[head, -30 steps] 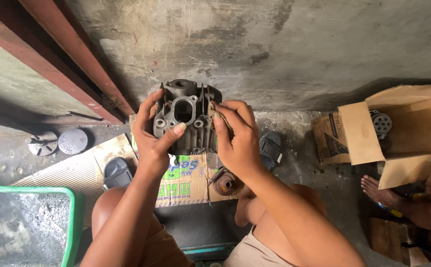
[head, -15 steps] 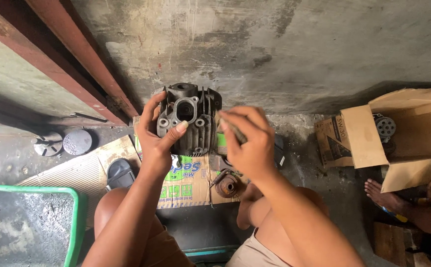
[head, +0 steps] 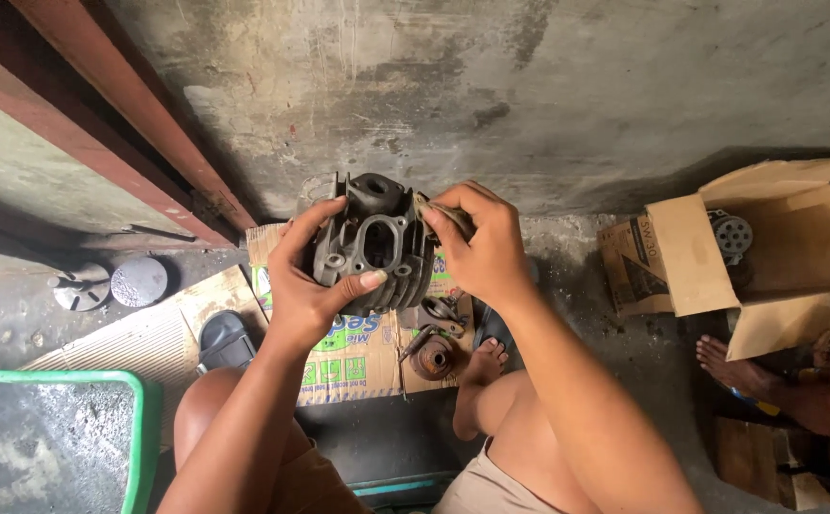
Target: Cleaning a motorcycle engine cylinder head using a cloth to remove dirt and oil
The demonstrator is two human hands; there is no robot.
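While the left hand (head: 315,286) grips a dark, finned engine cylinder (head: 377,246) at the centre of the frame, holding it up off the floor with the thumb across its lower front and the fingers curled around its left side, the right hand (head: 481,247) pinches a small worn scrap of what looks like abrasive paper or cloth (head: 434,209) against the cylinder's upper right edge. Both hands are closed on what they hold; neither is wide.

The cylinder's face is turned toward the camera, with its oval port and small bolt holes showing. Below it, flattened cardboard (head: 339,352) covers the concrete floor, and a rusty round part with some small metal pieces (head: 434,357) lies on it near the person's bare foot (head: 486,362). At lower left is the green rim of a tub (head: 144,419); at the right, an open cardboard box (head: 776,257) holds a perforated round metal part. Another person's foot (head: 729,366) shows at lower right.

Judging from the pinch and its contact point, the step in hand seems to be cleaning or rubbing down the cylinder's surface. A further stroke would call for a steady left-hand grip, firm pressure from the right fingertips, and turning the cylinder to reach untouched fins.
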